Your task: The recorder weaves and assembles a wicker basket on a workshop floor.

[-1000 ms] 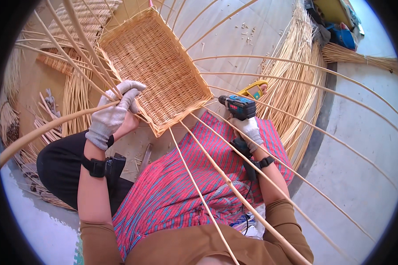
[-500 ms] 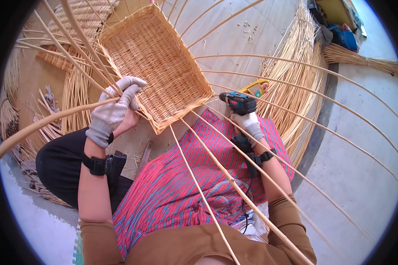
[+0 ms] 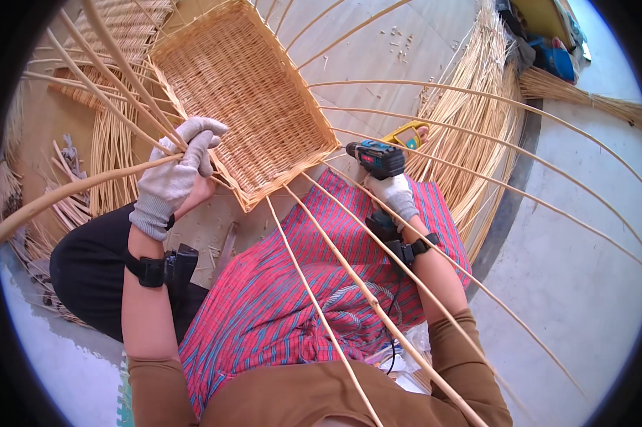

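A rectangular wicker basket point(image 3: 244, 99) lies tilted in front of me, with long willow rods fanning out from its edges. At its left edge, my left hand point(image 3: 170, 171), in a pale work glove, closes around a thick willow rod point(image 3: 57, 198) beside several other rods. My right hand point(image 3: 393, 193), gloved as well, grips a black and blue cordless drill point(image 3: 378, 158). The drill's front end points left at the basket's near right corner; I cannot tell whether it touches. The palm sides of both hands are hidden.
A red striped cloth point(image 3: 285, 285) covers my lap. To the right lies a large bundle of willow rods point(image 3: 470, 107), a yellow-framed tool point(image 3: 408, 134) by its edge. More rods point(image 3: 114, 164) and a woven panel point(image 3: 111, 39) lie left. Rods cross above my right forearm.
Basket, hands and drill all appear slightly farther left and up in the picture. Both hands keep the same holds.
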The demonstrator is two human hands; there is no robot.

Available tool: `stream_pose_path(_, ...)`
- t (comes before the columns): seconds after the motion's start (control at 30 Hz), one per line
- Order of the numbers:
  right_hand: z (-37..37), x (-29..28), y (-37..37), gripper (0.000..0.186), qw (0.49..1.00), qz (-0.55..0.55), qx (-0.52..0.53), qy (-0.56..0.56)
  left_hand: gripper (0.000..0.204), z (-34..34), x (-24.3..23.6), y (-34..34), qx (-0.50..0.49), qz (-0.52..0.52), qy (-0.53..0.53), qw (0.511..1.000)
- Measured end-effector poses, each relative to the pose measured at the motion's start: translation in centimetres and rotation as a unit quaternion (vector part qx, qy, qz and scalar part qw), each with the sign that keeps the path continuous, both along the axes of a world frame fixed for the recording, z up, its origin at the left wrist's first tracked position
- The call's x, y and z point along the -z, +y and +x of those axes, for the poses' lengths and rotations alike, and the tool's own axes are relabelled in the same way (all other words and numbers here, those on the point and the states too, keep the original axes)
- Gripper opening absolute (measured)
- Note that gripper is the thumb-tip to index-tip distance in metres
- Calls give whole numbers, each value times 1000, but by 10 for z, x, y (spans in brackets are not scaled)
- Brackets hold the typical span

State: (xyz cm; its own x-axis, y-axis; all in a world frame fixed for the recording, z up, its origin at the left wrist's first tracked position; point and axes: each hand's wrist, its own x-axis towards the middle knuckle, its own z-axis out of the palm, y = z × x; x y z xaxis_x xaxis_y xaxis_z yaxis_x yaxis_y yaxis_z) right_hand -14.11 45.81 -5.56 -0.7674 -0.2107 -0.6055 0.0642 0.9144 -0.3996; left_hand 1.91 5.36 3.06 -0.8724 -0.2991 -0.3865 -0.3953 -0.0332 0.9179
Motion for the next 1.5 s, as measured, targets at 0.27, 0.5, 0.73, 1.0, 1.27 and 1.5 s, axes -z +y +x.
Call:
stream_pose_path(0.27,-1,2,-4,26,1000,16,-2,-7,24,-4,-2,1,5,2,-9,1000)
stream_pose_path(0.5,-3,0,-4,19,1000,29,5,5,21,-12,13,9,-28,35,8,999)
stream_pose_path(0.73,14,-71,-8,23,1000,-22,-10,-12,16,-29,48,28,-19,-103,11,994)
stream_pose_path(1.0,22,-50,-13,21,997,2,-41,59,32,-30,56,24,33,-249,-1,968)
stream_pose_path(1.27,48,-55,1,23,984,-161,55,-52,28,-21,41,21,-81,-105,52,990)
stream_pose_path(1.5,108,-127,19,18,881,-259,381,-113,24,-80,29,40,-200,31,170,964)
